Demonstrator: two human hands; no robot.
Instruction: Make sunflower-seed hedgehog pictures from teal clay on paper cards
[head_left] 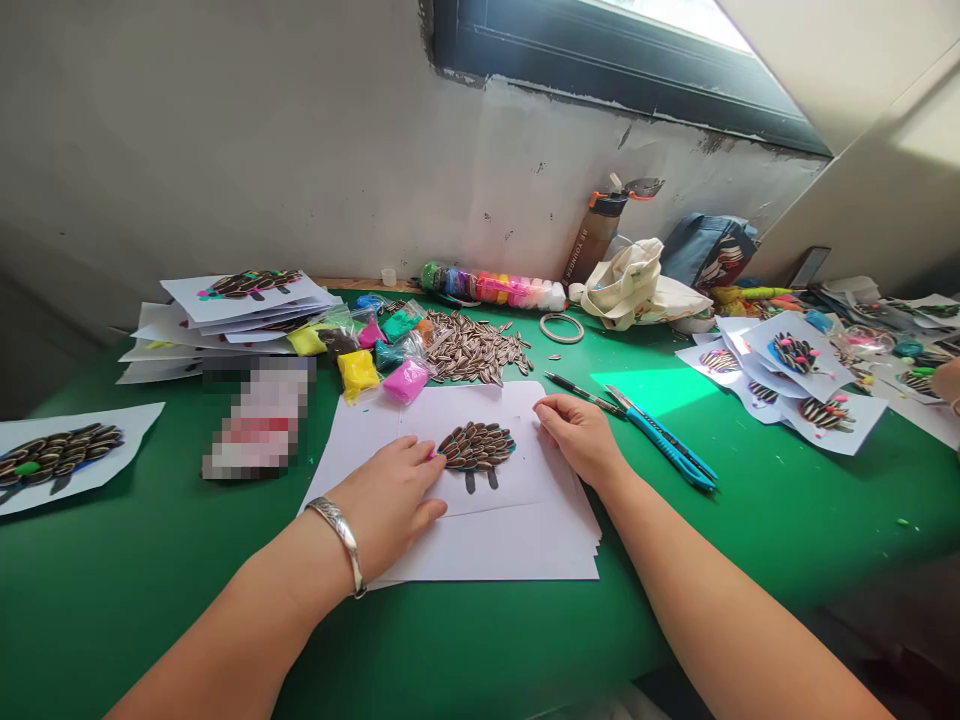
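A hedgehog-shaped picture made of sunflower seeds (476, 446) lies on a white sheet (517, 490) atop a paper stack on the green table. My left hand (390, 500), with a silver bracelet at the wrist, rests on the sheet, its fingertips pinched at a small pink bit on the seed shape's left end. My right hand (579, 435) lies curled on the sheet's upper right edge, fingers pressed to the paper, nothing visible in it.
A loose pile of sunflower seeds (476, 350) and coloured clay bags (358, 372) sit behind the sheet. A blue utility knife (664, 440) and a pen (581, 392) lie to the right. Finished seed pictures are stacked left (240, 300) and right (802, 385). A bottle (596, 235) stands by the wall.
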